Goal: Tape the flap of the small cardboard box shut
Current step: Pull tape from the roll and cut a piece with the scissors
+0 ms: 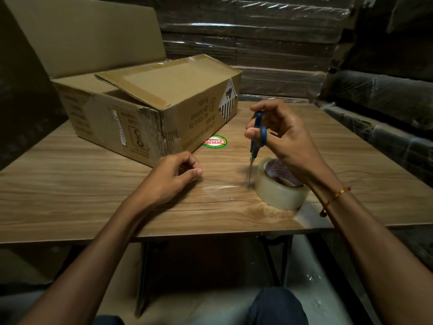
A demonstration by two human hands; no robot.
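A brown cardboard box [131, 118] with printed labels lies on the far left of the wooden table [70, 184]; its top flap [164, 83] is partly raised, leaving a gap. A roll of clear tape [280, 184] lies flat near the table's front right. A clear strip of tape [222, 188] stretches from the roll leftward, low over the table. My right hand [281, 134] holds blue-handled scissors [256, 141] pointing down, tips at the strip beside the roll. My left hand [173, 174] pinches the strip's free end, in front of the box.
A round red and green sticker [214, 142] is stuck on the table between box and scissors. Wrapped stacks of flat cardboard [257, 38] fill the back and right. A large cardboard sheet [82, 31] leans behind the box. My knee [276, 306] is below the table.
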